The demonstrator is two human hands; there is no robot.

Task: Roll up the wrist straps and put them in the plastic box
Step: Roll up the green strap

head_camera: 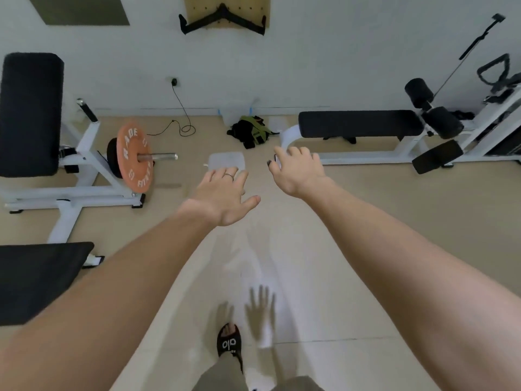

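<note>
Right hand (296, 170) curls its fingers round something small and dark, too blurred to identify; left hand (225, 197) is spread flat, holding nothing. One heap of black-and-green wrist straps (251, 129) lies on the far floor by the wall. One translucent plastic box (227, 162), rounded rectangle, sits nearer, partly hidden behind the left fingers. Orange weight plate (134, 156) left, padded bench (361, 124) right.

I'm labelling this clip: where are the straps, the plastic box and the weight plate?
Straps (251, 131): head view, middle of the pile.
Plastic box (225, 160): head view, top face.
Weight plate (132, 153): head view, orange face.
</note>
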